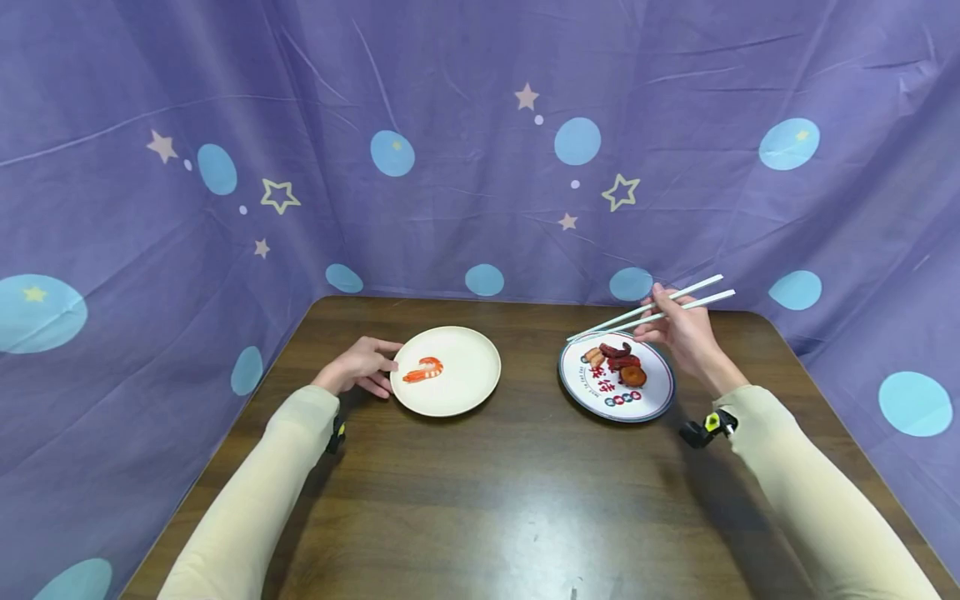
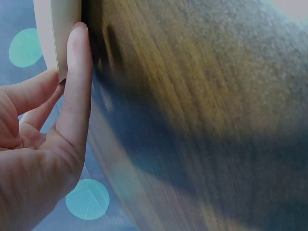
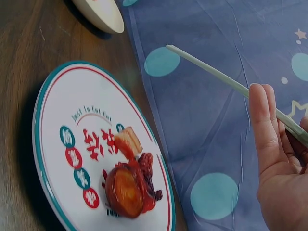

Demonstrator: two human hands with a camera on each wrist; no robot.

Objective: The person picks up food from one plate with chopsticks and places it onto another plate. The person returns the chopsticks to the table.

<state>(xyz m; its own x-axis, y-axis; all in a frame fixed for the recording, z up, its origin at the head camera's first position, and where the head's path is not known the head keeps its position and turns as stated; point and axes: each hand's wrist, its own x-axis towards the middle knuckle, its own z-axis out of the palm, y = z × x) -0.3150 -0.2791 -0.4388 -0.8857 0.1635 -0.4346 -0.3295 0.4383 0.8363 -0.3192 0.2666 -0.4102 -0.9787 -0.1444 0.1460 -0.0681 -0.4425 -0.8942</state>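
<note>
My left hand [image 1: 362, 367] holds a cream plate [image 1: 465, 367] at its left rim, the thumb at the edge and a finger [image 2: 77, 91] along the underside. On that plate lies an orange-and-white shrimp [image 1: 424, 370]. My right hand [image 1: 686, 333] grips a pair of pale green chopsticks [image 1: 705, 284], their tips pointing left over the far rim of a patterned white plate [image 1: 654, 393]. The tips hold nothing. This plate bears a round brown glazed piece [image 3: 124, 191], dark red pieces [image 1: 617, 351] and a pale tan piece [image 3: 128, 140].
Both plates stand on a brown wooden table [image 1: 525, 483], with bare wood between them. A purple curtain [image 1: 465, 208] with stars and blue dots hangs behind the table and along both sides.
</note>
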